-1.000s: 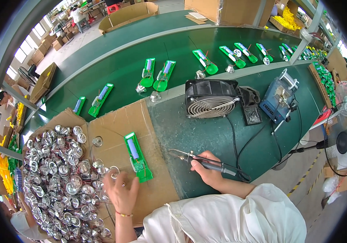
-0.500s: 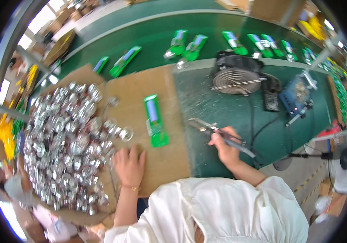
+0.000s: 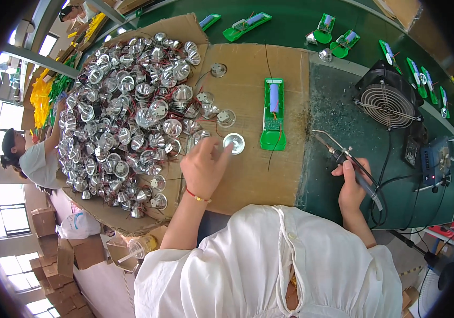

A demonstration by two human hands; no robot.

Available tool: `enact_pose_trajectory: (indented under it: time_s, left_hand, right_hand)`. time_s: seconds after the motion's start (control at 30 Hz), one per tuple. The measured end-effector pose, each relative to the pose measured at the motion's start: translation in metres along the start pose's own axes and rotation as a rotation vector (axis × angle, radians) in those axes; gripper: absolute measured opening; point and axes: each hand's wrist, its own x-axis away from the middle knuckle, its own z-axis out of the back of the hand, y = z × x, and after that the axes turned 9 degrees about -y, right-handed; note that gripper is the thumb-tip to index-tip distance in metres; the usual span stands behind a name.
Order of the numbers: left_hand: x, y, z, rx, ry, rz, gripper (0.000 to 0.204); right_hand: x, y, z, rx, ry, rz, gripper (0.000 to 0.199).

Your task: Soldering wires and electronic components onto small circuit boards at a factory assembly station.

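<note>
My right hand [image 3: 351, 185] grips a soldering iron [image 3: 363, 183] with a thin bent metal guide alongside its tip, which points up and left over the green bench. My left hand [image 3: 201, 167] is over the cardboard, its thumb and fingers apart beside a silver reflector cup [image 3: 234, 143]. The thumb tip is at the cup's rim; I cannot tell whether it touches. Right of that cup lies an open green flashlight housing [image 3: 273, 114] holding a purple cylindrical battery, a small circuit board and wires. A big heap of silver reflector cups [image 3: 126, 119] spreads to the left.
A fan [image 3: 387, 103] with a round wire grille stands at the right, near a blue soldering station [image 3: 435, 161] and its cables. Several green housings [image 3: 245, 26] lie along the far green belt. A co-worker [image 3: 38, 159] reaches in at the far left.
My view has swung, so the bench sits differently in it. My left hand has lifted off the cardboard and moved to the reflector cup. The soldering iron stays in my right hand.
</note>
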Motion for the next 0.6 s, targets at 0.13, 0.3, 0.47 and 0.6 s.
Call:
enact_pose_trajectory:
  time_s: [0.13,0.3,0.47,0.6]
  left_hand:
    - [-0.001,0.007,-0.009,-0.226,-0.118,0.088,0.033]
    - [-0.025,0.011,-0.02,-0.013,-0.153,0.004,0.033]
    - [-0.023,0.011,-0.029,0.26,-0.275,-0.028,0.015]
    - [-0.028,0.015,-0.028,0.378,-0.383,0.057,0.018]
  right_hand:
    - [0.0,0.001,-0.001,-0.038,-0.024,0.002,0.013]
    - [0.003,-0.003,-0.002,-0.062,-0.031,-0.01,0.013]
    - [0.005,-0.004,0.0,-0.02,0.009,-0.031,0.011]
    - [0.002,-0.004,-0.004,-0.045,-0.018,-0.023,0.011]
